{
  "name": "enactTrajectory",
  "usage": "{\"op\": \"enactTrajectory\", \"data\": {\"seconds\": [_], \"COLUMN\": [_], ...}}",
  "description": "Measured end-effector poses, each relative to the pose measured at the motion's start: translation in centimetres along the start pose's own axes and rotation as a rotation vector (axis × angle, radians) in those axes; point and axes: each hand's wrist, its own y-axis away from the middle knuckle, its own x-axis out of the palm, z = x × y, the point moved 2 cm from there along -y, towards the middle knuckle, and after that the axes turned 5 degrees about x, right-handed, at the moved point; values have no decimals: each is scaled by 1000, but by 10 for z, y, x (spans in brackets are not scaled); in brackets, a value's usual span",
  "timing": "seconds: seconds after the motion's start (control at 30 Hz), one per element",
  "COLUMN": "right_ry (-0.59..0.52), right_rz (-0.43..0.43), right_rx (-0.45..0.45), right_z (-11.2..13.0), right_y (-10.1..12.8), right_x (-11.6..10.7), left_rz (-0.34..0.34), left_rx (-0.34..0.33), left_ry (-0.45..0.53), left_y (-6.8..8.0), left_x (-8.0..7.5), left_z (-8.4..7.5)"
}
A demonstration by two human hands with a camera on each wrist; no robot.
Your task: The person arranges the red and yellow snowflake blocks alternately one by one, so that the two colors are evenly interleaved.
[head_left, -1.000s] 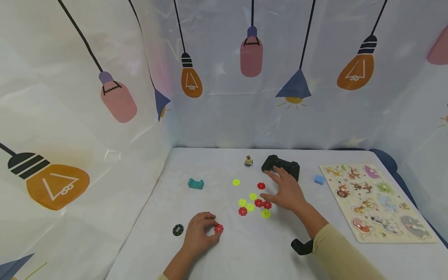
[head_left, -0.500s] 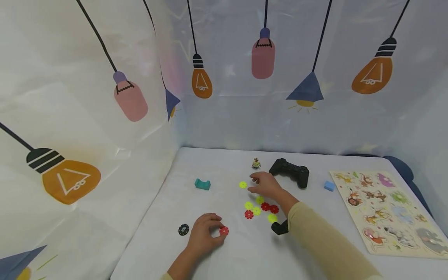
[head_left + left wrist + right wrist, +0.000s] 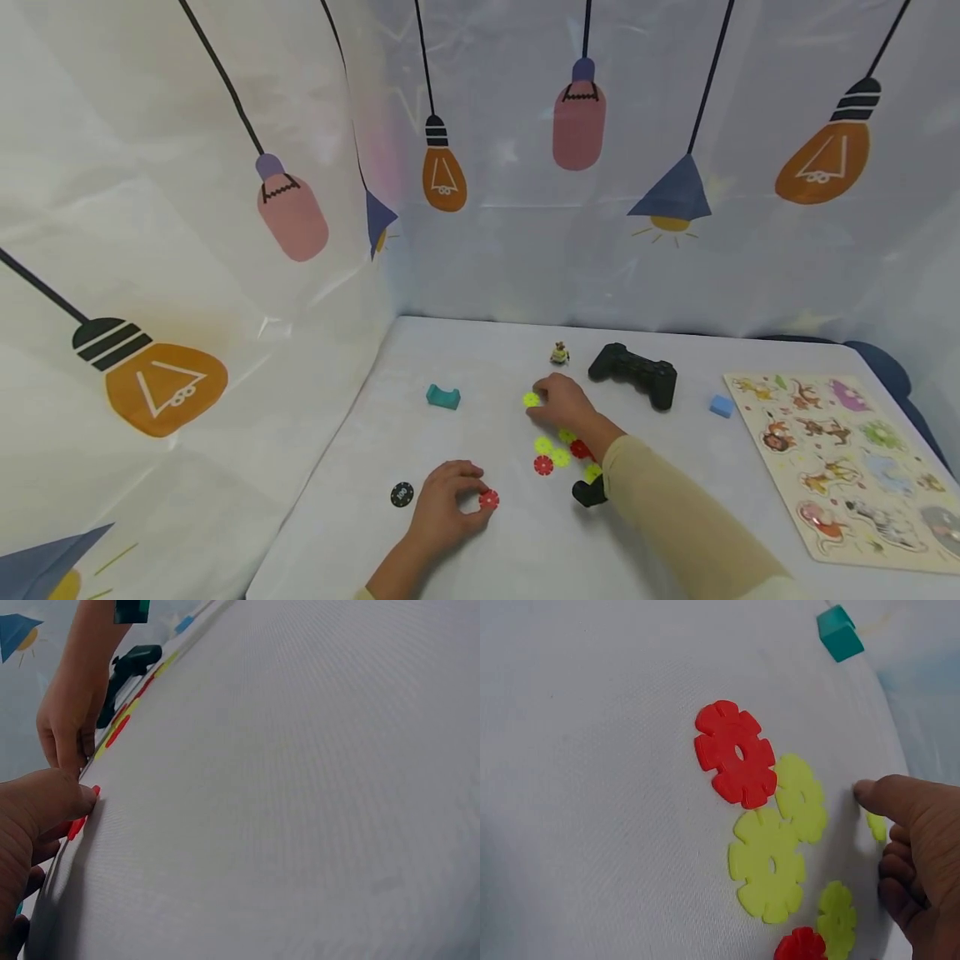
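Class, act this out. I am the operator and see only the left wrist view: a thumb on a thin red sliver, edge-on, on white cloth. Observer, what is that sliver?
Observer: A red flower-shaped plastic disc, pinched by the left hand on the white table.
Operator: Anything on that hand's left side?
Observer: A black round chip lies beside it, untouched.
Operator: What is the right hand at?
Observer: The right hand has its fingertips at a lone yellow-green flower-shaped disc, beyond the cluster of red and yellow-green discs. Whether it grips that disc, I cannot tell.
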Motion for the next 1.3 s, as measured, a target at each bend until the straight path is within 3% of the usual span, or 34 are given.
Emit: {"op": "enactTrajectory", "data": {"seconds": [0.43, 0.63, 0.8, 1.03, 1.3], "right_ry": [-109, -324, -454, -460, -422], "right_rz": [-17, -20, -13, -8, -5], "right_rx": [4, 55, 27, -41, -134], "right_z": [-7, -14, -13, -4, 6], "right_y": [4, 15, 29, 58, 109], "right_x": [5, 0, -10, -21, -8], "left_rz": [13, 17, 14, 10, -5], "left_rx": [6, 4, 10, 6, 30], "left_ry": [2, 6, 5, -1, -20], "left_y": [1, 3, 4, -2, -4], "left_x": [2, 5, 4, 0, -3], "left_z": [-1, -4, -4, -2, 0]}}
